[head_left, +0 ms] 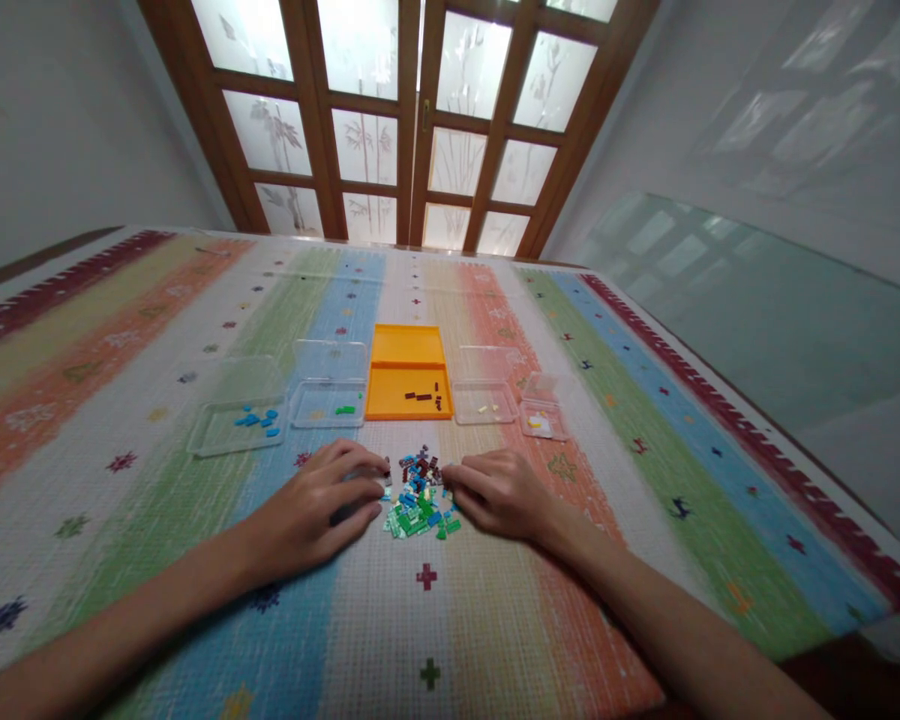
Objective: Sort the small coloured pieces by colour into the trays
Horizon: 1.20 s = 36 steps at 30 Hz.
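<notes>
Between the two hands lies a small pile of bricks, mixed in green, blue, dark red and white. The left hand rests palm down on the striped table cover, its fingers half curled, and the fingertips touch the left edge of the pile. I cannot tell if it pinches a piece. The right hand lies flat on the other side, fingers loosely spread and pointing to the pile, touching its right edge; it seems to hold nothing. Both hands flank the pile, so it looks like they keep the pieces together and pick among them.

Just beyond the fingertips stands a row of open boxes. Straight ahead of the pile is an orange box with a few dark red pieces. Beyond the left hand a clear box has a green piece, and further left another clear tray has blue ones. Beyond the right hand a clear box holds some pale pieces, and a smaller box stands beside it. Each box holds one colour, so the pieces appear sorted by colour.
</notes>
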{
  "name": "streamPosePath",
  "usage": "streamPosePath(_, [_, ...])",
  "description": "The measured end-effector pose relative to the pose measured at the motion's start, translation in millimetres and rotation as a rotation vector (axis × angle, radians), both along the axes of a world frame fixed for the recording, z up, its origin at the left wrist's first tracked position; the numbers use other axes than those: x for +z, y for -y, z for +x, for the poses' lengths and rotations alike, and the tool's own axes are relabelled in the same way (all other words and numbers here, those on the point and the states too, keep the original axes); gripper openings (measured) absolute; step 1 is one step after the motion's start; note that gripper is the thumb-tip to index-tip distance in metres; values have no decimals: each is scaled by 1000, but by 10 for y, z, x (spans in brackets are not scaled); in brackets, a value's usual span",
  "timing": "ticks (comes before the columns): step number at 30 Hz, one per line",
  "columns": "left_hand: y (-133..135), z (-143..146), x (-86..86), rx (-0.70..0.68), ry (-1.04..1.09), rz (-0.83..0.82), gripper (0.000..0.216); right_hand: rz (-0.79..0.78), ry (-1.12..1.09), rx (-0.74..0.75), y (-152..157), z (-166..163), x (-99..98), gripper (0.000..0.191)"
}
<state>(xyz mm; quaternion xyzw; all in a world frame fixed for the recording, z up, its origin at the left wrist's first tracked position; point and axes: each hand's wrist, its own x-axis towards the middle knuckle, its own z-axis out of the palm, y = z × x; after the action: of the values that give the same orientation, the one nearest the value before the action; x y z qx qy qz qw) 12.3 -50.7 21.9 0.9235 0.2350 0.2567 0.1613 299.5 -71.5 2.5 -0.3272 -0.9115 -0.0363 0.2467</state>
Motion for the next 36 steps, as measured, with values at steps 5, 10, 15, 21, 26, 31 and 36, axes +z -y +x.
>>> streamPosePath(5, [44, 51, -28, -13, 6, 19, 14, 7, 2, -2, -1, 2, -8, 25])
streamPosePath(10, [43, 41, 26, -49, 20, 39, 16, 23, -1, 4, 5, 1, 3, 25])
streamPosePath(15, [-147, -185, 184, 0, 33, 86, 16, 14, 12, 3, 12, 9, 15, 25])
streamPosePath(21, [-461, -680, 564, 118, -138, -15, 18, 40, -14, 7, 2, 20, 5, 26])
streamPosePath(26, [-612, -1026, 753, 304, -300, -90, 37, 25, 9, -2, -3, 28, -1, 24])
streamPosePath(31, [-716, -1151, 607, 444, -380, -147, 49, 19, 10, -3, 4, 33, -2, 22])
streamPosePath(36, [-774, -1146, 374, 478, -346, -138, 50, 14, 22, -6, 3, 35, -10, 23])
